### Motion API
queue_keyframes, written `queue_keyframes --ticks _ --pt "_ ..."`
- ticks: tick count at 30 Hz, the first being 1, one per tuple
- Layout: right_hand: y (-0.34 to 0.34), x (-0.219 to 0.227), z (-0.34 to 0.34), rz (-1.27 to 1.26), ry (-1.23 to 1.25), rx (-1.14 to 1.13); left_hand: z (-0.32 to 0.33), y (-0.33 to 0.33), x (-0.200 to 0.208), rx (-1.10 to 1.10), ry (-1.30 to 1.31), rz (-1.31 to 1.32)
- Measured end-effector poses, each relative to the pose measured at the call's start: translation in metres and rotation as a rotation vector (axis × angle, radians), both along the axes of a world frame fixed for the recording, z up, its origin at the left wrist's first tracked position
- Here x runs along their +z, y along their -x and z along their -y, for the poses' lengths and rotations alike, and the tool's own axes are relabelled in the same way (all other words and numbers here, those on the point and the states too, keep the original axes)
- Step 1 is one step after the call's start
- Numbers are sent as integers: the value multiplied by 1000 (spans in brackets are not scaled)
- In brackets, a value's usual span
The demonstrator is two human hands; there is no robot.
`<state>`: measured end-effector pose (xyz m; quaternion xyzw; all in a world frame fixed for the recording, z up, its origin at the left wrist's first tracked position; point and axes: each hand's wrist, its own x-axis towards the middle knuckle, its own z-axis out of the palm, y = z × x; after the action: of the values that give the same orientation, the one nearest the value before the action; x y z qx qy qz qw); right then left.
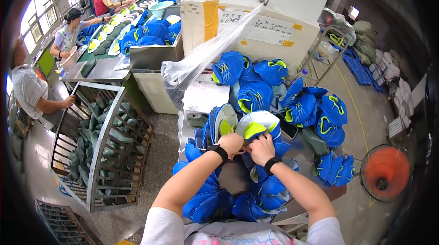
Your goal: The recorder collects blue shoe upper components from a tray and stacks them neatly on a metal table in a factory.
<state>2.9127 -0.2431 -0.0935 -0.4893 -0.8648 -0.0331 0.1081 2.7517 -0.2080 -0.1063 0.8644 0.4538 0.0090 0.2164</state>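
A blue shoe upper (273,128) with a white inner and a bright yellow-green lining lies in front of me on the work table. At its near edge my right hand (261,149) is closed, fingers gripping the upper. Close beside it, my left hand (231,144) is curled shut; a small pinkish thing shows between the two hands, too small to name. Another upper (225,119) stands just left of the held one. More blue uppers (208,204) are bunched in a ring around my hands, and several laced ones (254,96) are heaped beyond.
A dark phone (289,130) lies right of the held upper. On the left, a metal cage cart (107,130) is full of green shoe lasts, with a person's hand (69,102) at it. An orange cone (388,172) stands right. Co-workers (103,0) work along a far line.
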Motion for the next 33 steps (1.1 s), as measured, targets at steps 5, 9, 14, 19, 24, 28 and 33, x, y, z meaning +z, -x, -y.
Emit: queue_keyframes --ticks 5,9,14,19,24,28,33 --pt "-2 0 -2 58 4 -17 -6 -7 12 -5 -261 -108" --pt "-5 -5 -6 23 -45 -35 3 -3 37 -115 -365 -134" --pt "1 7 -6 11 83 -56 -2 17 55 54 -385 -16" --pt "3 -9 -8 119 109 -69 -12 43 96 483 -490 103" --pt "1 -12 -10 51 28 -89 6 49 171 525 71 868" --pt "9 -9 -18 -107 118 -164 16 41 120 315 -324 631" --pt "-32 10 -42 -392 311 -325 17 50 108 584 314 1367"
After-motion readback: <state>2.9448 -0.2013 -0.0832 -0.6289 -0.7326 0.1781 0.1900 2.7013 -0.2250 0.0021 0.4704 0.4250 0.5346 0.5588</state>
